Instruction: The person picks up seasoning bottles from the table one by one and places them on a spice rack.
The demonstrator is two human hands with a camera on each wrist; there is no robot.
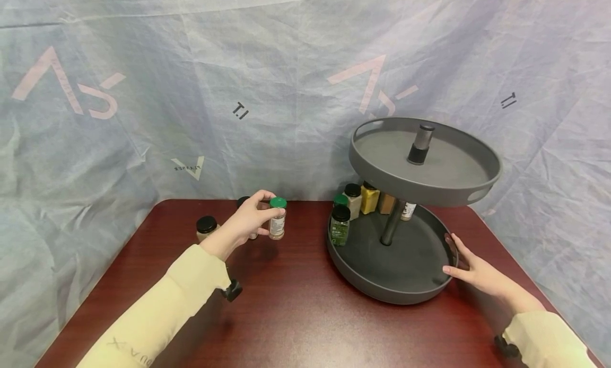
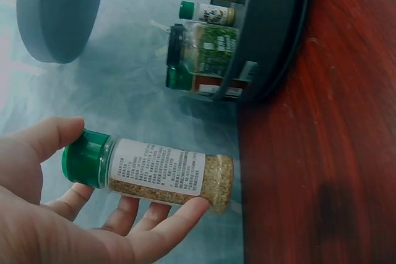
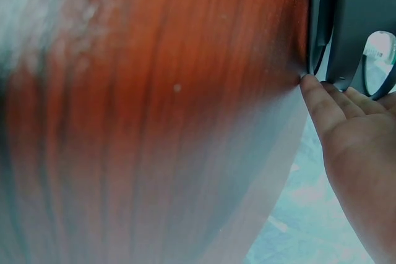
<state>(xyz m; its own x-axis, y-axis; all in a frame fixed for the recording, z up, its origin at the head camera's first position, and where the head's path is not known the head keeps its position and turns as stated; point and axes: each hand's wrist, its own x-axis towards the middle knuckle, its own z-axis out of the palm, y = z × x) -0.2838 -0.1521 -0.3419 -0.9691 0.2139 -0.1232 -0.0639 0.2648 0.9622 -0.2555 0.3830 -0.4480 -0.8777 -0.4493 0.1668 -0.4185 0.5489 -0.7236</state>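
Observation:
My left hand [image 1: 255, 217] grips a small glass spice jar [image 2: 161, 171] with a green cap, a white printed label and tan granules inside. The thumb is at the cap, and the other fingers run along the jar's underside in the left wrist view. Two black-capped jars stand near that hand, one jar [image 1: 206, 226] at its left and another jar [image 1: 243, 200] partly hidden behind it. At the right, my right hand [image 1: 482, 272] touches the rim of the lower tray [image 1: 391, 294] of a grey two-tier round rack, its thumb lying over the edge.
Along the lower tray's left and back stand several spice jars, including a black-capped jar of green flakes [image 1: 340, 227] and a yellow jar [image 1: 369, 199]. The upper tray [image 1: 425, 185] overhangs the back ones. A grey cloth [image 1: 296, 92] hangs behind the dark red table [image 1: 305, 325].

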